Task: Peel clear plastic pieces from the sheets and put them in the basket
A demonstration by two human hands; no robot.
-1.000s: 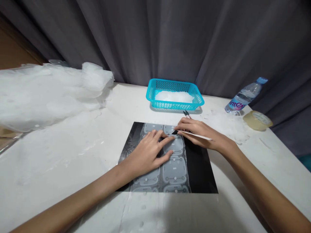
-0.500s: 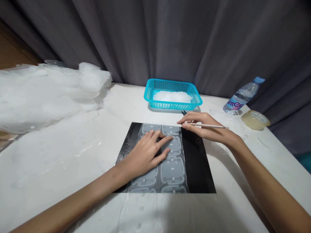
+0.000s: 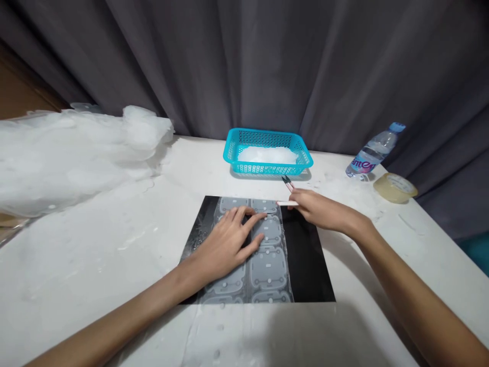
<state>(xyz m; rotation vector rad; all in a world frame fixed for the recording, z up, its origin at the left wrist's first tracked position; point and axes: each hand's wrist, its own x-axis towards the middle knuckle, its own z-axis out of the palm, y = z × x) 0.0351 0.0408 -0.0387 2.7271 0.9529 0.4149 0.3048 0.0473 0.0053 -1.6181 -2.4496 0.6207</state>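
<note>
Nearest, a translucent moulded plastic sheet (image 3: 269,267) with rows of rounded pads runs over a black mat (image 3: 308,260) and past its near edge onto the white table (image 3: 114,255). The left hand (image 3: 227,242) lies on the sheet, fingers spread, thumb and forefinger parted. Well apart from it, the right hand (image 3: 323,210) is closed around a slim white tool (image 3: 287,203), whose tip is by the sheet's right edge — whether touching, I cannot tell. Just beyond the right fingers lies a black-tipped two-pronged tool (image 3: 287,182). Farther right are a tape roll (image 3: 395,188) and a blue-capped water bottle (image 3: 372,155). Behind — a turquoise mesh basket (image 3: 228,148) holding white material (image 3: 267,155), a whitish translucent heap (image 3: 76,158) at left, and a grey curtain (image 3: 267,66).
</note>
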